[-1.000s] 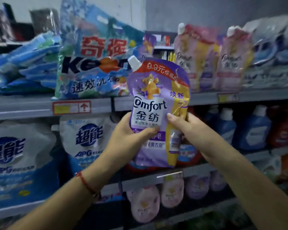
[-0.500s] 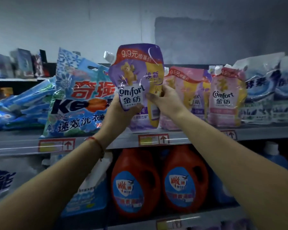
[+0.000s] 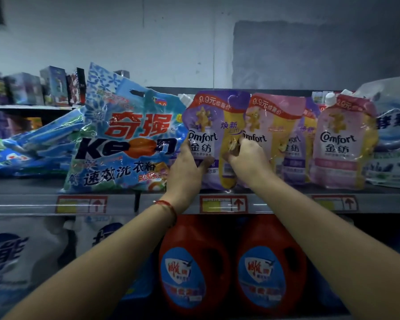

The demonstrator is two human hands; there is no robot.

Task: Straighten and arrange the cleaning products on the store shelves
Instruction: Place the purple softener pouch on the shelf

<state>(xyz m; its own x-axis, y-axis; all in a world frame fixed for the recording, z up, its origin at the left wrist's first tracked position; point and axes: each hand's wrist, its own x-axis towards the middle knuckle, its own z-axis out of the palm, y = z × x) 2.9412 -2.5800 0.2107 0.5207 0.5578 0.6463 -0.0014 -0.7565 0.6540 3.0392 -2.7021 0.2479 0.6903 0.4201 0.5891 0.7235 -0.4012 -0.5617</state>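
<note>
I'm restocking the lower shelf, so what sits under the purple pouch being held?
Under the purple pouch, below the shelf edge, stand two red jugs side by side. The forearms cover parts of them, and the space behind them is too dark to see.

Dim, bluish light is falling from above; the lower shelf point(image 3: 217, 227) is sinking into shadow, glare is streaking the blue detergent bag point(image 3: 125, 144), and edges are blurring and bending.
</note>
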